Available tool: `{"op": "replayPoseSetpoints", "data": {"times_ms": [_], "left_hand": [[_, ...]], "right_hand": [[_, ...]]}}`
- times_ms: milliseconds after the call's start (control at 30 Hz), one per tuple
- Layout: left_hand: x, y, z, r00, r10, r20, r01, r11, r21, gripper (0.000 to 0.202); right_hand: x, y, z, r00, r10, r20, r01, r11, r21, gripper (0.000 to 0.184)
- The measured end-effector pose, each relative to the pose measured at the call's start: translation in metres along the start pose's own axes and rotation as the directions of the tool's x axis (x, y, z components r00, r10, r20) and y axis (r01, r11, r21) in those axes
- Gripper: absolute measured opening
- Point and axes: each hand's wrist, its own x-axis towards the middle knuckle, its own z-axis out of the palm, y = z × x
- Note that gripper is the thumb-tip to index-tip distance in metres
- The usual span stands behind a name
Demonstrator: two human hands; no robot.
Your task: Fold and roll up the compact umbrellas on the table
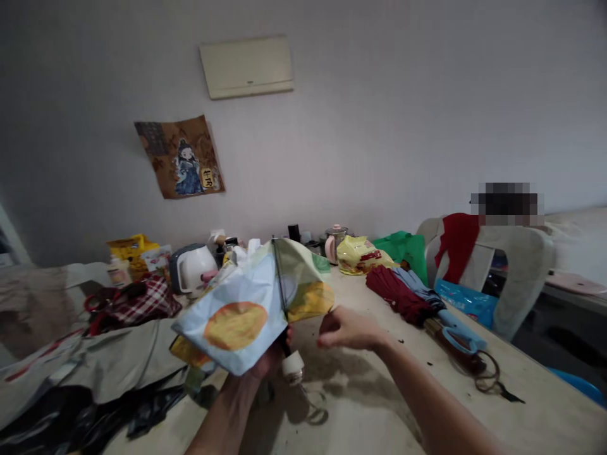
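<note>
A loosely gathered umbrella [246,284], pale blue with orange and yellow patches, stands out over the table in front of me. My left hand [268,363] is closed around its lower part, and the fabric covers most of the fingers. Below that hand, the umbrella's white handle [293,368] points down, with a wrist strap [317,407] hanging near the tabletop. On the other side, my right hand [346,327] has its fingers curled beside the yellow panel's edge. Whether it pinches the fabric is unclear.
Two folded umbrellas, dark red [396,294] and light blue [420,291], lie on the table [379,404] at right. A white kettle [196,266], plaid bag [147,297] and black plastic [95,404] are at left. Beyond a white chair [526,272], a person's pixelated head shows.
</note>
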Motion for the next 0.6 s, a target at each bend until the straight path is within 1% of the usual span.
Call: {"op": "replayPoseSetpoints", "data": {"times_ms": [33,67,100,133,167,200,233,267,300,333,367,400,433,467,500,567,600], "left_hand": [[-0.003,0.006,0.001,0.999,-0.047,0.016,0.048,0.998,-0.034,0.030],[-0.007,0.011,0.003,0.995,-0.095,0.040,0.097,0.992,-0.077,0.028],[-0.011,0.014,0.004,0.989,-0.137,0.062,0.144,0.982,-0.122,0.026],[-0.015,0.016,0.007,0.982,-0.170,0.076,0.180,0.971,-0.156,0.024],[-0.018,0.016,0.009,0.978,-0.192,0.079,0.203,0.964,-0.171,0.024],[-0.021,0.015,0.011,0.977,-0.200,0.073,0.209,0.964,-0.166,0.024],[-0.022,0.013,0.013,0.977,-0.199,0.076,0.209,0.965,-0.159,0.025],[-0.024,0.012,0.015,0.976,-0.196,0.094,0.209,0.965,-0.161,0.025],[-0.024,0.010,0.017,0.975,-0.184,0.126,0.205,0.962,-0.181,0.025],[-0.024,0.008,0.018,0.972,-0.173,0.161,0.206,0.955,-0.216,0.024],[-0.023,0.007,0.019,0.967,-0.168,0.190,0.214,0.943,-0.256,0.023],[-0.022,0.007,0.020,0.963,-0.174,0.205,0.229,0.929,-0.290,0.022],[-0.021,0.006,0.021,0.960,-0.191,0.206,0.249,0.918,-0.309,0.023],[-0.020,0.006,0.021,0.955,-0.217,0.201,0.273,0.909,-0.314,0.024],[-0.019,0.006,0.022,0.949,-0.248,0.193,0.299,0.903,-0.310,0.025],[-0.018,0.004,0.022,0.938,-0.297,0.179,0.339,0.892,-0.300,0.025],[-0.018,0.003,0.023,0.936,-0.307,0.172,0.347,0.888,-0.302,0.025]], "right_hand": [[0.001,0.004,-0.010,0.986,0.058,-0.158,-0.037,0.990,0.132,0.011],[0.003,0.007,-0.018,0.954,0.132,-0.270,-0.042,0.949,0.313,0.015],[0.003,0.010,-0.023,0.930,0.195,-0.311,-0.016,0.867,0.498,0.022],[0.003,0.012,-0.026,0.934,0.209,-0.290,0.032,0.759,0.651,0.031],[0.002,0.012,-0.026,0.958,0.157,-0.240,0.079,0.660,0.747,0.039],[0.000,0.011,-0.024,0.981,0.053,-0.189,0.120,0.600,0.791,0.047],[-0.002,0.008,-0.020,0.986,-0.070,-0.154,0.165,0.589,0.791,0.054],[-0.004,0.004,-0.015,0.973,-0.182,-0.143,0.226,0.613,0.757,0.061],[-0.005,-0.001,-0.010,0.952,-0.263,-0.155,0.294,0.653,0.698,0.068],[-0.005,-0.005,-0.004,0.934,-0.304,-0.189,0.353,0.695,0.626,0.075],[-0.004,-0.009,0.002,0.918,-0.309,-0.250,0.397,0.734,0.552,0.081],[-0.002,-0.011,0.008,0.899,-0.287,-0.331,0.423,0.766,0.483,0.083],[0.001,-0.011,0.013,0.871,-0.250,-0.423,0.435,0.794,0.425,0.081],[0.004,-0.011,0.017,0.833,-0.210,-0.511,0.434,0.822,0.370,0.075],[0.007,-0.009,0.020,0.791,-0.178,-0.585,0.419,0.855,0.305,0.064],[0.012,-0.004,0.023,0.711,-0.176,-0.681,0.355,0.925,0.132,0.040],[0.013,-0.002,0.024,0.676,-0.198,-0.710,0.318,0.947,0.039,0.034]]}}
